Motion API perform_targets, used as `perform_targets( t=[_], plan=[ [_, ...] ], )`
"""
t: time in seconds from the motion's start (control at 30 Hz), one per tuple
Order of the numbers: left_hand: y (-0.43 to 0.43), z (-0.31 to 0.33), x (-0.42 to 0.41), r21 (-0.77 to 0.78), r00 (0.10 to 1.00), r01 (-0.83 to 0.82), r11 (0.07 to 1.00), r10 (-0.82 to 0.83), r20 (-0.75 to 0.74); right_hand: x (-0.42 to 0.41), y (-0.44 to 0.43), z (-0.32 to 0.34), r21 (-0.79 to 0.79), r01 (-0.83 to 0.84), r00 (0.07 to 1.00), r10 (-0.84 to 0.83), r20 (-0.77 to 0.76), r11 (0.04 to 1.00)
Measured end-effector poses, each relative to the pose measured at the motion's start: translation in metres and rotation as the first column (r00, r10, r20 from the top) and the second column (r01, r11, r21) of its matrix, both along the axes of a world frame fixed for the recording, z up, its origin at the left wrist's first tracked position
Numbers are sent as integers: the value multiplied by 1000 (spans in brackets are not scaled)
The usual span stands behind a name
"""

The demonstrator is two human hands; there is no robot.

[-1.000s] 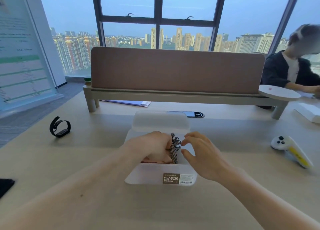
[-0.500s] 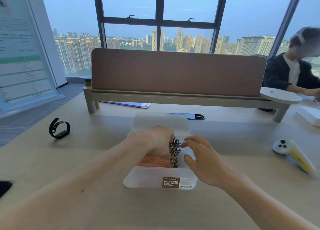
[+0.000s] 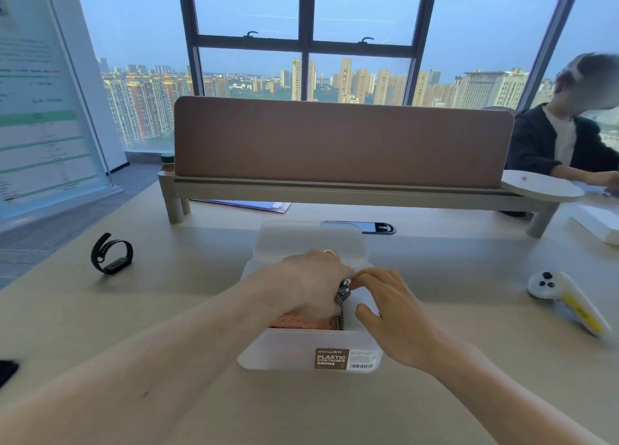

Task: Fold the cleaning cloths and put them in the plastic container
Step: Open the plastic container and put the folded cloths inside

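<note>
- Far left of the translucent white plastic container, at the picture edge: small dark object, too cut off to identify.
- Left of the container and somewhat behind it, on the pale wooden table: black wristband, standing on its edge.
- Behind the container, toward its left: thin pile of bluish papers, partly under the long brown desk divider.
- Directly behind the container, very close: matching translucent lid, flat on the table.
- Inside the container, left part: left hand, knuckles up, fingers bent down over the folded pink cloth. Fingertips hidden, so cannot tell if gripping or only pressing. Thin ring on one finger.
- Inside the container, right of the pink cloth and touching it: black-and-white patterned cloth, upright on its edge.
- Over the right part of the container: right hand, narrow, bent fingertips pinching the top edge of the black-and-white patterned cloth, thumb lower and just beside it.
- Behind the container, slightly to the right: flat dark oval device on the table.
- Well to the right of the container: white and yellow controller, lying on the table.
- Far right and behind the container, beyond the divider: seated person in a dark jacket, next to a round white shelf.
</note>
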State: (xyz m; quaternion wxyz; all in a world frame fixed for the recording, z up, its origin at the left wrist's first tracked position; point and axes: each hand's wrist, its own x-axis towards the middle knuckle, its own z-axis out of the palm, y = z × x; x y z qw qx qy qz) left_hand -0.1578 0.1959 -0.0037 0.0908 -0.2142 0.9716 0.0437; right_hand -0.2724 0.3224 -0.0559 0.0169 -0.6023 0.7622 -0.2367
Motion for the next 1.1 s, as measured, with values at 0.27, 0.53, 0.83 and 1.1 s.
perform_targets(
  t=[0.27, 0.53, 0.83, 1.1],
  plan=[
    [-2, -10, -2, 40, 958, 29, 999, -39, 285, 0, 5, -1, 3, 11, 999, -11, 35, 1000],
    [-22, -3, 26, 66, 954, -15, 998, -5, 298, -4, 6, -5, 25, -19, 1000, 19, 6, 999],
    [-84, 3, 86, 788, 424, -332, 518, 828, -366, -30, -30, 29, 34, 323, 543, -215, 812, 946],
    [-67, -16, 71, 958, 296, 193, 210, 919, -261, -12, -56, 52, 88, 357, 185, -163, 969, 930]
  ],
)
